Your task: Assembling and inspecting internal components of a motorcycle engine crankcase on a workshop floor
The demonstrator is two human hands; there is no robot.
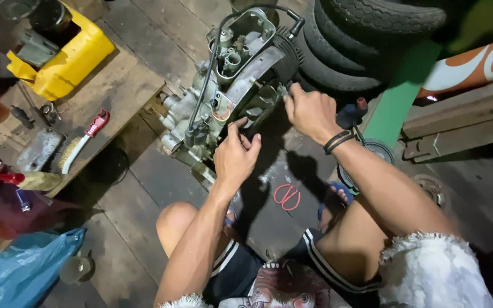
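A grey metal engine block [232,74] stands tilted on the wooden floor in front of me, with a black cable running over it. My left hand [236,155] presses against its lower side, fingers bent on the casing. My right hand [310,111], with a black band at the wrist, grips the engine's right edge near the finned cylinder [286,54]. My knees and feet are just below the engine.
Stacked black tyres [349,40] lie right behind the engine. A yellow container [67,60], a red-handled wire brush [84,140] and small parts lie at the left. A blue plastic bag [21,268] sits lower left. Wooden beams [463,114] are at the right.
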